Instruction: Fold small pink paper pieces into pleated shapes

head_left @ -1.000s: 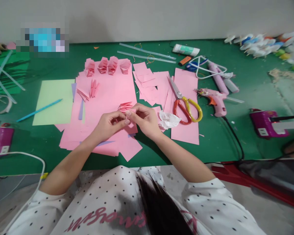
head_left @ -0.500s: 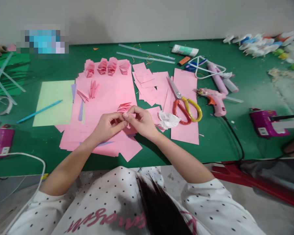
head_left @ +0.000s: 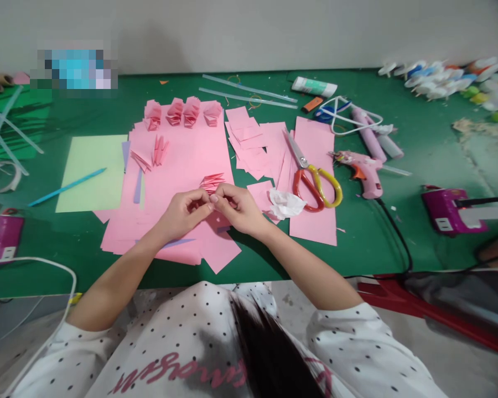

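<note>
Above the stack of pink paper point(head_left: 178, 149), my left hand point(head_left: 188, 210) and my right hand point(head_left: 238, 209) meet fingertip to fingertip. Both are closed in a pinch on a small piece of pink paper, mostly covered by the fingers. Just beyond the fingertips is a pleated pink paper piece point(head_left: 212, 181); whether it touches them I cannot tell. Two more folded pieces point(head_left: 160, 150) lie on the stack to the left. A row of several fanned pink paper pieces point(head_left: 175, 112) sits along the stack's far edge.
Right of my hands are crumpled white tissue point(head_left: 287, 204), scissors point(head_left: 302, 160) with red and yellow handles, and cut pink squares point(head_left: 247, 141). Farther right lie a pink glue gun point(head_left: 367, 171) with its cord and a purple power box point(head_left: 454, 210). A blue pencil point(head_left: 66, 188) rests on pale green paper point(head_left: 93, 152).
The fingertips have shifted slightly against each other, and the pink paper between them shows less. Nothing else on the table has visibly moved.
</note>
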`<state>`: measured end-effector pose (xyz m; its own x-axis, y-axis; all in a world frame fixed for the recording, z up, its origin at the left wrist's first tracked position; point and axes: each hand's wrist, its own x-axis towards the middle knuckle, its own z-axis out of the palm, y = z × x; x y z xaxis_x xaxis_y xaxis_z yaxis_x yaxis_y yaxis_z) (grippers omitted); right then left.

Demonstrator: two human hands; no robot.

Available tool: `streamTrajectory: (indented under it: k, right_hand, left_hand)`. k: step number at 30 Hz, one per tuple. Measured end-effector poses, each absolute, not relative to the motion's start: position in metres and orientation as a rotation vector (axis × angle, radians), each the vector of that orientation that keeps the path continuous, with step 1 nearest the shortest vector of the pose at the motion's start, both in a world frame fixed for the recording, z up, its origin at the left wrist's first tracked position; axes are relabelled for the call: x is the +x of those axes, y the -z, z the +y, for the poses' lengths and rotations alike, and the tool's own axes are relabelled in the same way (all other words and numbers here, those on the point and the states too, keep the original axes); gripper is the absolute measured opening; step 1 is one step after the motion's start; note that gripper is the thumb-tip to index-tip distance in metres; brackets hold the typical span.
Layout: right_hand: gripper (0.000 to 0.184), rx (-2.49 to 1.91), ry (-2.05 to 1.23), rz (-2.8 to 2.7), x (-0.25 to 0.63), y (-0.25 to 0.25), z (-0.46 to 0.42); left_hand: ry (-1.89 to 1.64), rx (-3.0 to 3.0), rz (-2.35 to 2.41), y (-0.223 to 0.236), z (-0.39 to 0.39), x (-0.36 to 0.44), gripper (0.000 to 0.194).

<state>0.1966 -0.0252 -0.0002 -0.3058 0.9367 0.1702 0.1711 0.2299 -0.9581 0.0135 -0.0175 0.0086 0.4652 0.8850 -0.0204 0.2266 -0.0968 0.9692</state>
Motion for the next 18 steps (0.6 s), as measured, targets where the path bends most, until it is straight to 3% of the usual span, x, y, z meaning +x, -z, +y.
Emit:
streamTrajectory:
  k: [4,11,18]
  right_hand:
    - [0.051,-1.064,-1.139,-1.638,0.1931,0.0023,-0.0271]
    - [0.046,-1.020,-1.411,-1.425,0.1940,0.0050,-0.0270]
    - [0.048,-1.060,-1.202,-1.462,0.1976,-0.0012,-0.0246]
  left_hand:
    - [-0.778,1.611,0.970,-0.0112,-0.0200,0.0141,0.031]
    - [-0.892,1.608,1.007,-0.0111,-0.0213,0.0108,0.040]
    - [-0.898,1.549,0.999,-0.0055,-0.0193,0.0122,0.039]
